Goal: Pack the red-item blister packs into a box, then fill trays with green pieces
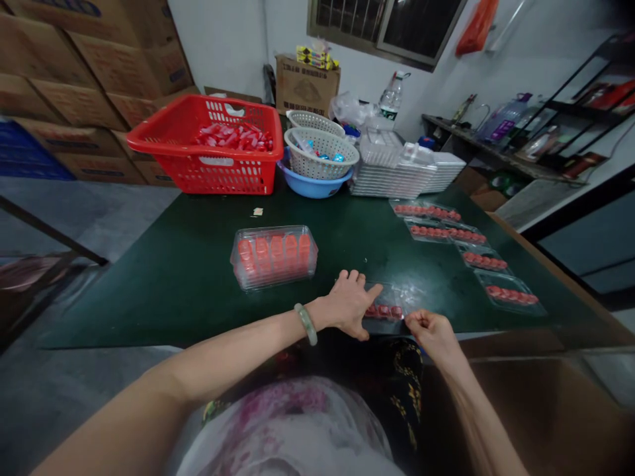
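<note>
A clear plastic tray (397,294) with a row of red pieces (383,311) lies near the table's front edge. My left hand (353,303), a pale green bangle on its wrist, reaches over the tray's left end with fingers spread, hiding part of the row. At the tray's right corner, my right hand (432,329) is closed in a pinch; whatever is between its fingertips is too small to make out. To the left stands a stack of clear trays (275,258) holding red pieces.
Filled clear trays (510,291) line the right side of the green table (163,277). Along the back are a red basket (228,172) of wrapped pieces, grey colanders (322,152), a blue basin (317,188) and stacked clear trays (387,178). Cardboard boxes (89,66) rise at left.
</note>
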`<state>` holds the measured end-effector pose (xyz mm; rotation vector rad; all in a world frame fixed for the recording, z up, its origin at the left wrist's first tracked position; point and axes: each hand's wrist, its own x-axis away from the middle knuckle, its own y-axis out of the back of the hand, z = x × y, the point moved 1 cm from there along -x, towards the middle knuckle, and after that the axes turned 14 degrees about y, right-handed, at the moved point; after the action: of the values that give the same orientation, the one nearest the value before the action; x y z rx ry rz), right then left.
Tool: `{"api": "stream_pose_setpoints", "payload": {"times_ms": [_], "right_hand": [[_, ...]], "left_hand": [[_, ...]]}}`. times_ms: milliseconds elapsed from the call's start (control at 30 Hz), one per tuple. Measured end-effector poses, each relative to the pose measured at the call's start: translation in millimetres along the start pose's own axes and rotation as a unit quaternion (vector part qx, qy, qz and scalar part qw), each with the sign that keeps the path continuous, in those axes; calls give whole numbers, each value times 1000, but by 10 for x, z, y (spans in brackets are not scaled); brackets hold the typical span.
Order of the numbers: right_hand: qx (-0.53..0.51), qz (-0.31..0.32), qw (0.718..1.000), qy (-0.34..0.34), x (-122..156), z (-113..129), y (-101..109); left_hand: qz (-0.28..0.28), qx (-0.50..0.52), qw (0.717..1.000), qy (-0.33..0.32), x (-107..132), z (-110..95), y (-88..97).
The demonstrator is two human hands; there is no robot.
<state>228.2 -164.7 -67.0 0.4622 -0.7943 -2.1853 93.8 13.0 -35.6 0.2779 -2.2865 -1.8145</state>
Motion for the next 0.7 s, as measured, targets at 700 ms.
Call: {"api": "stream_pose_setpoints", "payload": {"times_ms": [700], "right_hand": [[-127,119,974,146,-1360,1804,-1152]], "left_hand": [[49,-15,983,174,786,1551,1238]]}}
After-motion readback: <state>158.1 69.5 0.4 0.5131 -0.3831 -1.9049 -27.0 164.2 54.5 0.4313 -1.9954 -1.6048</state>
